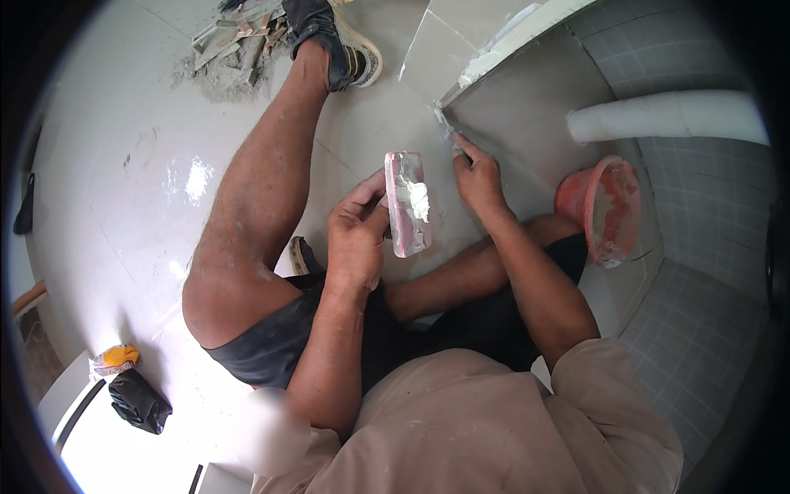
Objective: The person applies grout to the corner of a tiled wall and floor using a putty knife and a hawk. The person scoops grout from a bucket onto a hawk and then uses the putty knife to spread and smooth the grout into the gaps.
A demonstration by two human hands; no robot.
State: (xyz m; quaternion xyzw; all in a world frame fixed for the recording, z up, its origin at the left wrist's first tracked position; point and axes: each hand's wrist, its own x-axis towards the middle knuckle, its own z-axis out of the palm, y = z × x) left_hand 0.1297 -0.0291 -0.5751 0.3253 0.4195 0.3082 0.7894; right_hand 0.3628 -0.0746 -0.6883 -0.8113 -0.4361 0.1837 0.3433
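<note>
My left hand (355,235), fingers closed, grips a small rectangular board (402,226) with pinkish-red edges. A lump of white paste (419,202) sits on the board's face, and paler smears lie around it. To the right, my right hand (479,177) is closed around a putty knife (445,128), with the index finger stretched along it. White paste coats the blade, whose tip touches or nearly touches the near end of a raised edge (527,45). More white paste is spread along that edge. The knife's handle is mostly hidden in my fist.
A red bucket (576,198) crusted with dried grey material leans by my right knee. Above it, a thick white pipe (671,117) meets the tiled wall (699,329). Rubble and wood scraps (243,49) lie beyond my left foot. Yellow (120,356) and black bags (140,402) lie at lower left.
</note>
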